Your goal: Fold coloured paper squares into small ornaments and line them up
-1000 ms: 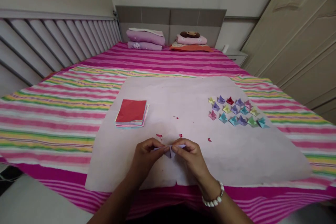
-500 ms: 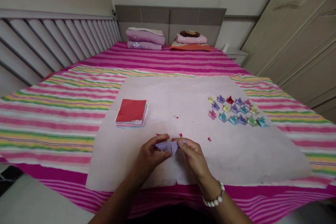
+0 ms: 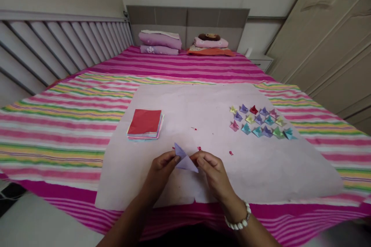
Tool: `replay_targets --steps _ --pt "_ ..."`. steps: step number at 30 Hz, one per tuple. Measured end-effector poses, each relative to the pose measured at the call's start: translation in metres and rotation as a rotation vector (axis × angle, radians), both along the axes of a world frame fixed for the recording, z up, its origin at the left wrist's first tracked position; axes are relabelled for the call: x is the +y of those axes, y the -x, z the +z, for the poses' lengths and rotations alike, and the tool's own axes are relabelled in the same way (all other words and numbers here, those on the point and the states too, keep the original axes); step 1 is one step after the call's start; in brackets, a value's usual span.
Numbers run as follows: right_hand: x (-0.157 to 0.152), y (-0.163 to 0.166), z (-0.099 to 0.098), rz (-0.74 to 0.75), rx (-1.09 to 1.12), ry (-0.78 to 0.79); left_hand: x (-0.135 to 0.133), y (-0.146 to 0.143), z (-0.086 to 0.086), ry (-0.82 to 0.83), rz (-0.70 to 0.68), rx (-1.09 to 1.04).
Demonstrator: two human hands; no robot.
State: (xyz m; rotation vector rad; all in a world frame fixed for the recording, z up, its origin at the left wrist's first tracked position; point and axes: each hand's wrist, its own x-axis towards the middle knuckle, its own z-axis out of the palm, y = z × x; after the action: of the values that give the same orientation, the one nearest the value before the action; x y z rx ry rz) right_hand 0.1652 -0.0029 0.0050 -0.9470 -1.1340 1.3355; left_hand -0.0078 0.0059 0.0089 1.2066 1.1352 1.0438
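Grips of left hand (image 3: 161, 166) and right hand (image 3: 213, 173) clamp a part-folded lilac paper (image 3: 185, 161); many folded pieces (image 3: 261, 121) lie done, paper stack (image 3: 145, 123) unfolded.

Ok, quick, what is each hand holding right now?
Left hand: closed, pinching the folded purple paper at its left side.
Right hand: closed, pinching the same paper's right side.

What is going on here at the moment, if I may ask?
A person's left hand and right hand pinch a small folded lilac paper over a pale sheet spread on a striped bed cover. A stack of coloured paper squares, red on top, lies to the left. A cluster of small folded paper pieces in several colours sits to the right.
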Motion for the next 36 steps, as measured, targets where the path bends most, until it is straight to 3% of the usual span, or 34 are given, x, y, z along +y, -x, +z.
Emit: replay_targets --steps 11,16,22,25,30,33,36 --pt "0.003 0.005 0.0 0.043 0.114 0.186 -0.005 -0.002 0.005 0.003 -0.182 -0.03" --pt "0.002 0.006 0.001 0.057 0.192 0.267 -0.003 -0.001 -0.005 0.104 -0.134 -0.199" --pt "0.0 0.009 -0.003 0.124 0.201 0.251 0.002 -0.005 -0.008 0.129 -0.084 -0.218" --pt "0.002 0.008 -0.004 0.092 0.143 0.206 0.004 -0.007 -0.009 0.101 0.0 -0.141" --pt "0.007 0.007 -0.008 -0.132 -0.055 0.091 -0.009 -0.007 0.002 -0.162 0.362 0.182" --pt "0.007 0.01 -0.008 -0.255 -0.186 0.025 -0.024 -0.013 0.011 -0.379 0.261 0.321" --pt "0.004 0.017 -0.006 -0.29 -0.273 -0.054 -0.028 -0.025 0.012 -0.327 0.148 0.405"
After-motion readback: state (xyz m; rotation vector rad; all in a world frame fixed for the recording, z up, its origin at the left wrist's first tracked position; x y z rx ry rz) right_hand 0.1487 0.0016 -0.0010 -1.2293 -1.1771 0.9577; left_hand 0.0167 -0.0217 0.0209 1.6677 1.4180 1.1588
